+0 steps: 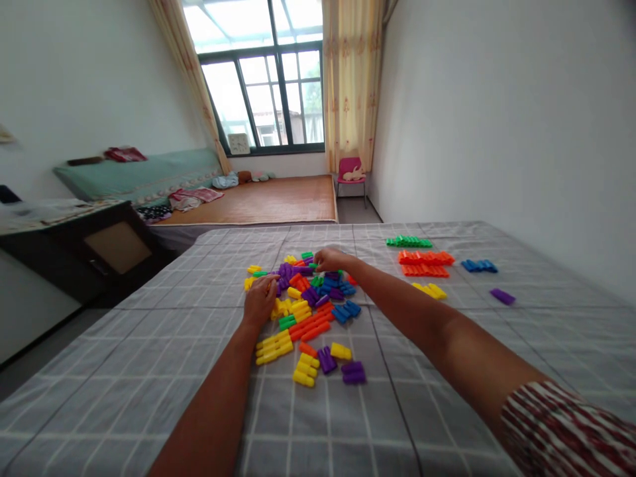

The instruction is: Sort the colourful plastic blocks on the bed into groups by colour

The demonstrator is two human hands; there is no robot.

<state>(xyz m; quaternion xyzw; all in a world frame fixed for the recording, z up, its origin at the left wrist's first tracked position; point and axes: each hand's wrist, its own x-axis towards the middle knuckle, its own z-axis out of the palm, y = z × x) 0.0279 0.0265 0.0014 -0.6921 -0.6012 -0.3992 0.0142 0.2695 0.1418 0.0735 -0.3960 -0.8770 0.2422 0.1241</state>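
A mixed heap of plastic building blocks in purple, yellow, orange, green and blue lies on the grey checked cloth (209, 397). At the heap's left side, my left hand (261, 299) rests with its fingers stretched over the purple blocks (288, 271) and yellow blocks (279, 309). My right hand (332, 260) reaches to the far side of the heap, its fingers pinched at a small green block (313, 266). Part of that block is hidden by the fingers. Nearer to me lie joined yellow blocks (274, 347) and orange blocks (312, 322).
Sorted by colour on the right are a green row (409, 242), orange rows (425, 264), blue blocks (479, 265), yellow blocks (430, 291) and one purple block (503, 296). Beyond the cloth stand a bed (283, 199) and a pink chair (350, 167). A dark cabinet (119, 248) is at left.
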